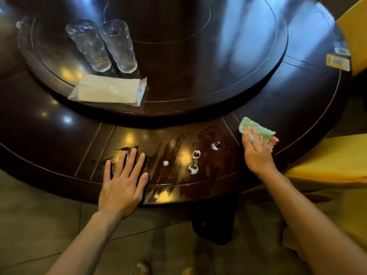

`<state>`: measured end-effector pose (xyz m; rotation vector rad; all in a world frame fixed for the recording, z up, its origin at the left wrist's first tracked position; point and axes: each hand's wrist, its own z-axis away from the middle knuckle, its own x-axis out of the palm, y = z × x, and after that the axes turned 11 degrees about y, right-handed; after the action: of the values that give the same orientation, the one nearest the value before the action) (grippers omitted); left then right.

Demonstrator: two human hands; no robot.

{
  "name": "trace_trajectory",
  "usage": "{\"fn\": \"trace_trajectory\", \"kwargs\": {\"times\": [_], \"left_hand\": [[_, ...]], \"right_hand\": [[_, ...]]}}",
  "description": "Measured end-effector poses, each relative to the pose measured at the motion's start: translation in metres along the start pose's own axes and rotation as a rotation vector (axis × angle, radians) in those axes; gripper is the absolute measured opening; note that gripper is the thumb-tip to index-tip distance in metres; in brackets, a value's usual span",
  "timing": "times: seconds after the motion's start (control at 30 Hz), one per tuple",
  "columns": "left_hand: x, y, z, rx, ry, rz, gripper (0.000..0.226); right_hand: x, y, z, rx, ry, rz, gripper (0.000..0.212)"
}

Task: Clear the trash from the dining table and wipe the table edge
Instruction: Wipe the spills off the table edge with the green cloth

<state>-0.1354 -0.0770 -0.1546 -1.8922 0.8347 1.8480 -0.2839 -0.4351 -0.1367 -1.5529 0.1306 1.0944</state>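
My right hand [257, 153] presses a folded green cloth [258, 129] onto the outer ring of the dark round dining table [59, 139], at the right. My left hand [123, 181] lies flat and open on the near table edge, fingers spread, holding nothing. Between the hands the wood is streaked wet, with several white foam bubbles [193, 168] sitting on it.
A raised turntable [218, 76] fills the table's middle and carries two tall clear glasses [103, 46] and a plastic-wrapped pack of napkins [109, 90]. A small yellow packet [337, 62] lies at the far right edge. Yellow-covered chairs [327, 159] stand on the right.
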Motion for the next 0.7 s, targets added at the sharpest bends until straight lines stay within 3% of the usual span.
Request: {"fn": "trace_trajectory", "kwargs": {"times": [0.17,0.37,0.57,0.7], "left_hand": [[0.006,-0.003,0.001,0.015,0.043,-0.026,0.062],[0.010,-0.005,0.002,0.017,0.073,-0.031,0.062],[0.008,-0.005,0.001,0.008,0.073,0.022,0.064],[0.005,-0.004,0.001,0.007,0.078,0.034,0.066]], "right_hand": [[0.010,0.005,-0.001,-0.238,-0.105,0.078,0.051],[0.019,-0.009,0.032,-0.397,-0.292,0.054,0.047],[0.033,-0.016,0.102,-0.407,-0.359,0.006,0.055],[0.039,-0.017,0.145,-0.426,-0.403,-0.004,0.049]]}}
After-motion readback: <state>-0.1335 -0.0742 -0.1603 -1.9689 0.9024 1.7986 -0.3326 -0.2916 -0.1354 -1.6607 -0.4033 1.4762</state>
